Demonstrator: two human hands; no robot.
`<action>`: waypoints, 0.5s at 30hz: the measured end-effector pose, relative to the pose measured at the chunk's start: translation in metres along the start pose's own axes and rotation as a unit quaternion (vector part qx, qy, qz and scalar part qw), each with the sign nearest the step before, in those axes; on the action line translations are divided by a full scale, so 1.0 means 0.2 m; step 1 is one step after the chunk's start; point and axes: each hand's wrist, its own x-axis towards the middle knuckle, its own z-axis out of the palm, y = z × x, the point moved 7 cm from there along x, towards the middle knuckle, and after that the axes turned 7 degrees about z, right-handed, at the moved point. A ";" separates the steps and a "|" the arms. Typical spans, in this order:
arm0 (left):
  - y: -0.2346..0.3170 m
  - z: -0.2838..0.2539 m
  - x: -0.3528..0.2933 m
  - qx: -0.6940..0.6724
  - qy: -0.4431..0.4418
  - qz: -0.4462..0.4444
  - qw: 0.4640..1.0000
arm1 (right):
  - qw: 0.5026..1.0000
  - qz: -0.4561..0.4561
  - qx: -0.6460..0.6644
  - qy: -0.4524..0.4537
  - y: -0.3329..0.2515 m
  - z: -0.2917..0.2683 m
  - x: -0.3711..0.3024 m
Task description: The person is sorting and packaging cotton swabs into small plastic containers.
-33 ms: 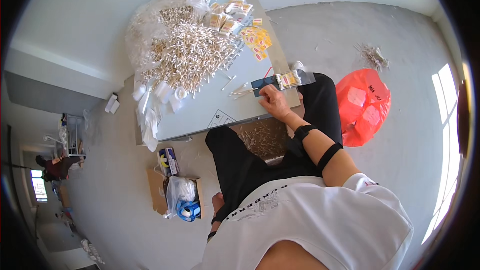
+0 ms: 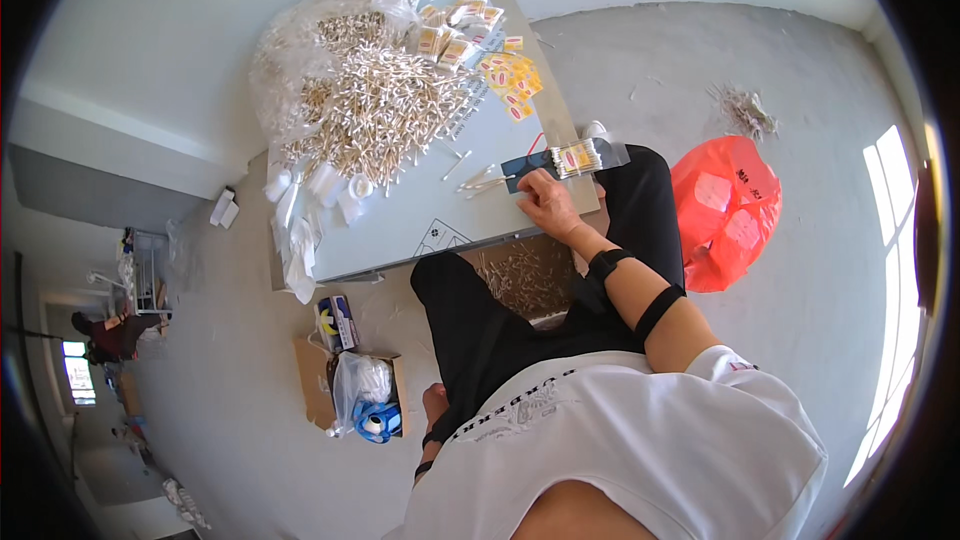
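My right hand (image 2: 547,200) rests at the table's near right corner, its fingers bent together over the end of a dark blue strip (image 2: 515,169). Whatever they pinch is too small to make out. A few loose cotton swabs (image 2: 482,182) lie by the fingertips. Just beyond the hand is a clear packet of cotton swabs (image 2: 577,158) with a yellow and white label, lying on the strip. Low beside my left thigh is my left hand (image 2: 436,402), partly covered by the leg; its fingers are hidden.
A big heap of cotton swabs (image 2: 385,105) spills from a clear bag across the table (image 2: 400,230). Filled packets (image 2: 445,45) and yellow labels (image 2: 515,85) lie at the far right. An open carton (image 2: 315,380) stands left on the floor, a red plastic bag (image 2: 725,225) right. A person (image 2: 115,333) is far left.
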 end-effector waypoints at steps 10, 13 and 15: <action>0.21 -0.34 0.20 -0.167 0.153 -0.109 0.968 | 0.999 -0.001 -0.035 -0.014 -0.01 0.01 -0.04; 0.21 -0.52 0.40 -0.186 0.238 -0.085 0.950 | 0.998 0.009 -0.045 -0.031 -0.06 0.04 -0.03; 0.35 -0.63 0.60 -0.206 0.243 -0.048 0.947 | 0.996 0.014 -0.084 -0.019 -0.05 0.02 -0.02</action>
